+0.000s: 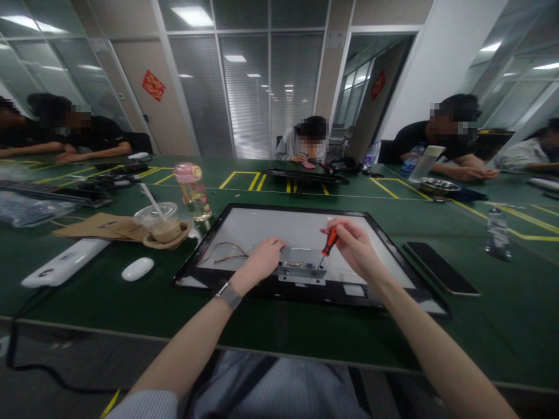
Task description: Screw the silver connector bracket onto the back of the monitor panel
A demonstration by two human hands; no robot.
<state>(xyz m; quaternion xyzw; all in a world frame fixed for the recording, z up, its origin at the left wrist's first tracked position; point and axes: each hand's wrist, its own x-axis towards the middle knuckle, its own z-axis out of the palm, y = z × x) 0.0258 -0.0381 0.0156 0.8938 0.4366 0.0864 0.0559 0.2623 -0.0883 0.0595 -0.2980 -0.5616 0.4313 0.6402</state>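
A flat display panel (pixel 244 224) with a black frame lies back-side up on the green table. Near its front edge sits a metal bracket (pixel 302 279) with a row of ports and a circuit board behind it. My left hand (pixel 264 259) is closed over the bracket's left end; its fingertips are partly hidden. My right hand (pixel 356 241) grips an orange and black screwdriver (pixel 330 241), tilted with its tip down at the right part of the bracket. Thin wires (pixel 229 251) lie on the panel to the left of my left hand.
Left of the panel are a pink-lidded bottle (pixel 193 192), an iced drink cup (pixel 159 221), a white case (pixel 137 269) and a white power strip (pixel 65 265). A black phone (pixel 441 267) lies at right. Across the table, several people sit; one works beside another dark panel (pixel 305 176).
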